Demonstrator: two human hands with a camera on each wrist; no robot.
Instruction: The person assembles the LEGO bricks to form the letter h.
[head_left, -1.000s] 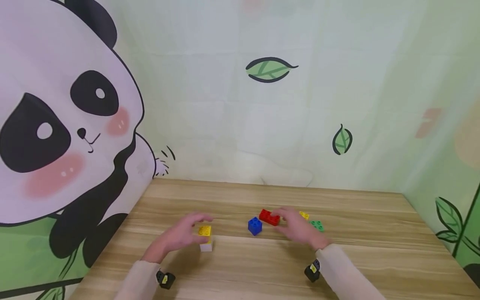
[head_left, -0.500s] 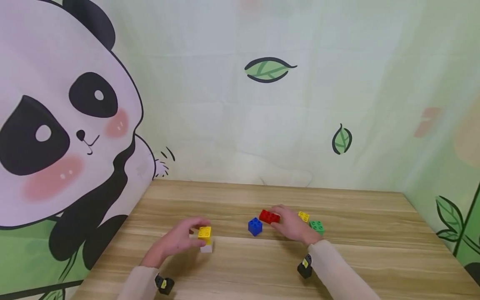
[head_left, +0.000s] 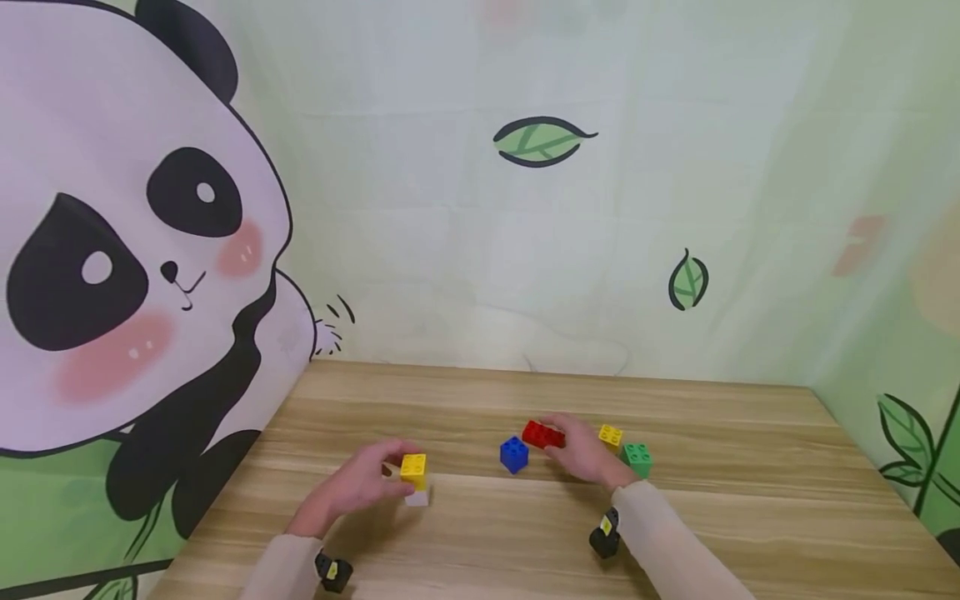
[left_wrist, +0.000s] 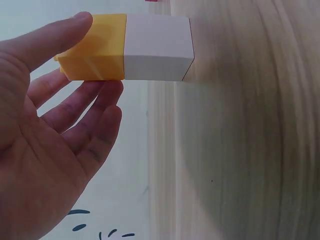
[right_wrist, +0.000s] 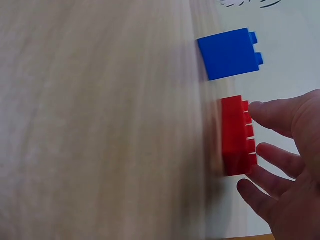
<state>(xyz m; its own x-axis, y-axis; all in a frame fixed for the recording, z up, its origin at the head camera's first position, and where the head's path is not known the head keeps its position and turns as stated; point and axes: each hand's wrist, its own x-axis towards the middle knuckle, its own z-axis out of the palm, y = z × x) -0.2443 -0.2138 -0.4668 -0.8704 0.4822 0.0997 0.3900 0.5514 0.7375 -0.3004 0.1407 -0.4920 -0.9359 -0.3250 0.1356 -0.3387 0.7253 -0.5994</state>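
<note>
My left hand (head_left: 362, 482) pinches a yellow toy brick (left_wrist: 106, 47) between thumb and fingers. That brick sits on a white brick (left_wrist: 157, 47), the two stacked upright in the head view. My right hand (head_left: 583, 452) is at the right end of a red toy brick (right_wrist: 236, 135), which lies studs up on the table. Its thumb tip is at the studs, and the spread, slightly bent fingers reach over and past the far side. Whether they press on the brick is unclear. A blue brick (head_left: 513, 455) stands left of the red one, apart from it.
Right of my right hand, a second yellow brick (head_left: 611, 436) and a green brick (head_left: 637, 459) stand close together. The wooden table (head_left: 480, 542) ends at a panda-print cloth backdrop (head_left: 450, 275). Each wrist wears a small black camera (head_left: 605, 536).
My left thumb and fingers have closed in on the upper yellow brick. My right hand has lowered and drawn slightly left around the red brick. The bricks themselves have not visibly moved.
</note>
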